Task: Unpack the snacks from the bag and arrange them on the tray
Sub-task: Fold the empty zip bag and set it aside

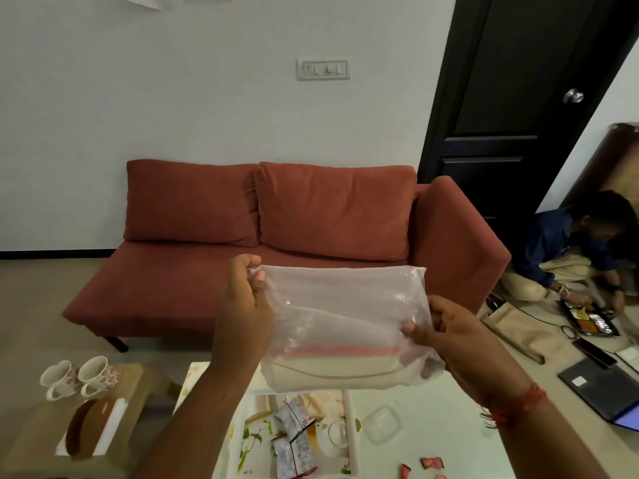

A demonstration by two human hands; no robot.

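I hold a clear plastic bag (pixel 345 323) up in front of me, above the table. My left hand (pixel 243 305) pinches its upper left corner and my right hand (pixel 449 330) grips its right edge. The bag looks flat, and I cannot tell whether anything is inside. Below it lies the white tray (pixel 352 440) with a floral and teapot print. Grey and red snack packets (pixel 294 440) lie on the tray, one pair above another. Two small red snack packets (pixel 423 468) lie on the table to the right of the tray.
A clear plastic container (pixel 382 423) sits right of the tray. Two floral mugs (pixel 79 376) stand on a side stool at the left. A red sofa (pixel 276 243) faces me. A person (pixel 581 250) sits on the floor at right beside a laptop (pixel 601 388).
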